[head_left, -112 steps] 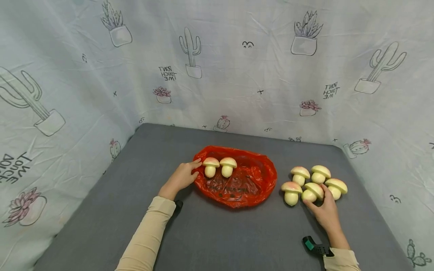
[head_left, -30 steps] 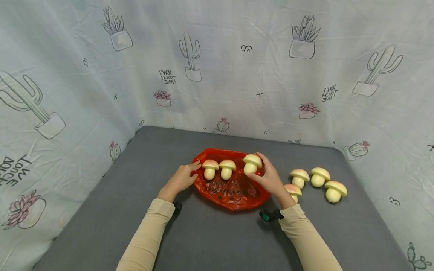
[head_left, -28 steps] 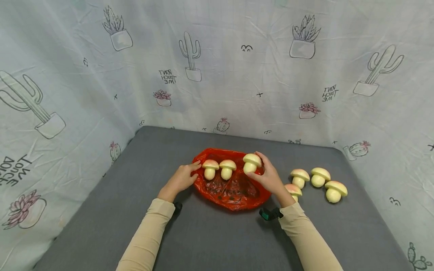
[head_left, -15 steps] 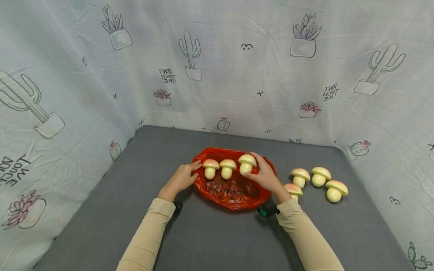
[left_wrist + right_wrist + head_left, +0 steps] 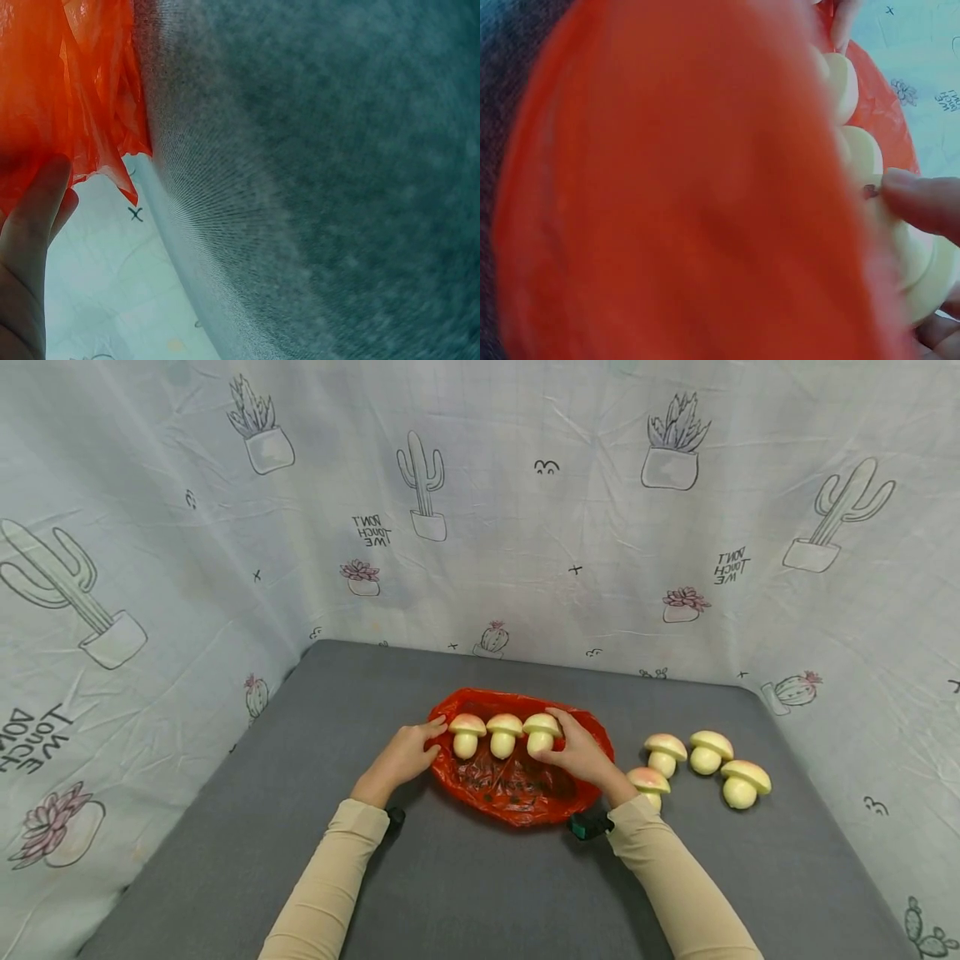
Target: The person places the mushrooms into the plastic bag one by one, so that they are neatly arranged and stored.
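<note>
A red plastic bag [image 5: 517, 810] lies spread open like a shallow bowl on the grey table. Two pale yellow toy mushrooms, the left one [image 5: 467, 737] and the middle one [image 5: 503, 737], stand in a row inside it. My right hand [image 5: 583, 756] holds a third toy mushroom [image 5: 540, 735] beside them, thumb at the stem and fingers at the cap. In the right wrist view, the thumb [image 5: 919, 199] presses its stem, with the bag's blurred wall in front. At the bag's left rim, my left hand [image 5: 405, 756] grips the plastic between thumb and fingers.
Several more toy mushrooms [image 5: 705, 752] stand grouped on the grey table [image 5: 480, 893] right of the bag, one partly behind my right wrist. A cactus-print curtain [image 5: 495, 510] hangs around the table's far and side edges.
My right hand has picked a toy mushroom from the group on the right, carried it left over the bag, and lowered it beside the other two. My left hand has stayed at the rim.
</note>
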`<state>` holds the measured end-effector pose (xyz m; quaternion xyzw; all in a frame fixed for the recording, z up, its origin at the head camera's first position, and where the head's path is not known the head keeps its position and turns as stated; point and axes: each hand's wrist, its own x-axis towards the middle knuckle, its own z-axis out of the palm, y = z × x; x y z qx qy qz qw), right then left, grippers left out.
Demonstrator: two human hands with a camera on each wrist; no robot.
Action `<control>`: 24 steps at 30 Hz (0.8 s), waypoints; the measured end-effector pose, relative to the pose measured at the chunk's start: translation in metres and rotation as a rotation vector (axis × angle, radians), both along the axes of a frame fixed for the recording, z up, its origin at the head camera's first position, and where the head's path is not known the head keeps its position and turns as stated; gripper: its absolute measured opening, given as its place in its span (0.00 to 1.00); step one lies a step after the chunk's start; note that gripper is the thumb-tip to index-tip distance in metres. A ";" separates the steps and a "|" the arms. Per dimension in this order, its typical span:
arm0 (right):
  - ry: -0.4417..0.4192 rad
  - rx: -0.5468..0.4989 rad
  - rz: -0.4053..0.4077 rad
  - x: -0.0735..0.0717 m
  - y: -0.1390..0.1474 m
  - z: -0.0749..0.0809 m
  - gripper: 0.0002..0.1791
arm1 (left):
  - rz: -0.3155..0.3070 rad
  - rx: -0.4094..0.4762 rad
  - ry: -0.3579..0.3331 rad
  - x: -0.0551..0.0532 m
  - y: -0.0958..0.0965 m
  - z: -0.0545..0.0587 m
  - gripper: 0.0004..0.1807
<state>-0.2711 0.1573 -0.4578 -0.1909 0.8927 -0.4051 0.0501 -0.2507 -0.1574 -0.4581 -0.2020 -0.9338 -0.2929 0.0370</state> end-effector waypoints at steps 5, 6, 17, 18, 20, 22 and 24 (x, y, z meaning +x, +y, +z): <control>-0.023 0.010 -0.001 -0.003 0.000 -0.004 0.47 | 0.003 -0.002 -0.003 -0.001 0.000 -0.001 0.24; -0.025 0.011 -0.001 -0.003 0.000 -0.004 0.47 | 0.004 -0.002 -0.004 -0.001 0.000 -0.002 0.24; 0.005 -0.006 0.005 -0.009 -0.002 -0.015 0.41 | 0.001 -0.013 0.005 -0.002 0.001 0.000 0.24; 0.009 -0.007 0.006 -0.009 -0.003 -0.015 0.41 | 0.004 -0.012 0.002 -0.002 0.001 0.000 0.24; 0.016 -0.008 0.009 -0.010 -0.003 -0.017 0.41 | 0.009 -0.011 -0.006 -0.001 0.001 -0.001 0.25; 0.022 -0.003 0.013 -0.010 -0.004 -0.018 0.42 | 0.012 -0.011 -0.014 -0.001 0.001 -0.001 0.25; 0.026 -0.005 0.016 -0.011 -0.005 -0.019 0.42 | 0.014 -0.009 -0.020 -0.001 0.001 -0.002 0.25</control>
